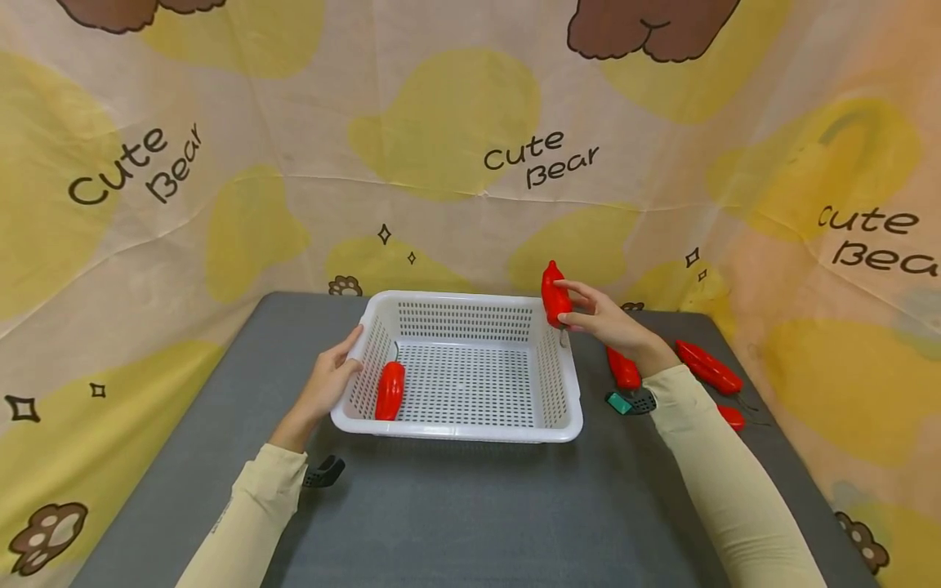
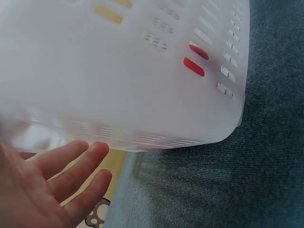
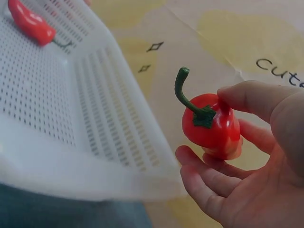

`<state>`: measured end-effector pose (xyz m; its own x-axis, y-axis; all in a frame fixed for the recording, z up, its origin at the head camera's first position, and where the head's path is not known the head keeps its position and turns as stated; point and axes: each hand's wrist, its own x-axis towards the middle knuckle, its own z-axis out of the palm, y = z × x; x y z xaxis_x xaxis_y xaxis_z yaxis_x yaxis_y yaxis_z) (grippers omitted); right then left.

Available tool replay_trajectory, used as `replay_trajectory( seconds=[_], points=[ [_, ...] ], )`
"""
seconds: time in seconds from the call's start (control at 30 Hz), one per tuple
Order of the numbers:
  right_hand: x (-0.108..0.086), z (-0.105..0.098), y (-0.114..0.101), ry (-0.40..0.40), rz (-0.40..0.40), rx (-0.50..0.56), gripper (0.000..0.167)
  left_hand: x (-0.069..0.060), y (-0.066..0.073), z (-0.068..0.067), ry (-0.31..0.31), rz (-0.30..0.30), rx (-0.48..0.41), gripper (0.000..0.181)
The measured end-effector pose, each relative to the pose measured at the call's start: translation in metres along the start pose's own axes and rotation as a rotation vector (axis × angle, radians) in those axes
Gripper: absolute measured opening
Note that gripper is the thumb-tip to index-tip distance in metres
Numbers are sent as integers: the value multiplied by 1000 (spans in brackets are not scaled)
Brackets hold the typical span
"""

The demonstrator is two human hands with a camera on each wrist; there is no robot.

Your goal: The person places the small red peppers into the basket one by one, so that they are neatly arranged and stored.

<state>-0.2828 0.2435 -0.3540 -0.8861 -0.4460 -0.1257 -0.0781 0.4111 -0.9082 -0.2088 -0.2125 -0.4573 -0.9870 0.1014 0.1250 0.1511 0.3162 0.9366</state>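
Observation:
My right hand (image 1: 606,320) grips a red chili pepper (image 1: 555,296) between thumb and fingers, above the right rim of a white plastic basket (image 1: 470,431). In the right wrist view the pepper's curved green stem (image 3: 181,88) points toward the camera. At the basket's left end, my left hand (image 1: 323,388) holds the rim; in the left wrist view several of its fingers (image 2: 78,175) are extended outside the wall, while the thumb is hard to make out. Inside the basket, at the left, lies another red pepper (image 1: 390,392).
Right of the basket, more red peppers lie on the grey table (image 1: 470,514): one (image 1: 623,369) beside the right wrist, another (image 1: 709,367) farther right, and one (image 1: 731,417) partly behind the sleeve. A printed cloth (image 1: 441,122) hangs behind the table.

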Motion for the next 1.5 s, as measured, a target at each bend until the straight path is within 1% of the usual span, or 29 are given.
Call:
replay_trajectory(
  seconds=[0.3,0.57,0.67,0.77,0.83,1.0,1.23,1.3,1.5],
  points=[
    [14,22,-12,-33,-55,72,68,-1,5,-1,-35,-32,-26,65],
    [31,43,-21,-66,-80,112,66,-2,5,-1,-17,-24,-7,64],
    [35,52,-24,-82,-89,144,65,-3,5,-1,-14,-23,0,65],
    [38,60,-25,-101,-81,187,65,-3,6,-1,-11,-22,1,65],
    [40,65,-25,-111,-66,235,65,-3,6,-1,-12,-21,0,65],
    [42,73,-23,-129,-33,323,63,-2,5,-1,-14,-15,-6,64],
    [41,76,-24,-145,-33,265,60,-1,5,0,-13,-8,-9,64],
    [40,77,-24,-141,-28,248,57,-1,5,0,-15,-8,-9,64],
    [36,77,-24,-106,-40,146,48,-2,4,0,-12,-17,-13,65]
  ],
)
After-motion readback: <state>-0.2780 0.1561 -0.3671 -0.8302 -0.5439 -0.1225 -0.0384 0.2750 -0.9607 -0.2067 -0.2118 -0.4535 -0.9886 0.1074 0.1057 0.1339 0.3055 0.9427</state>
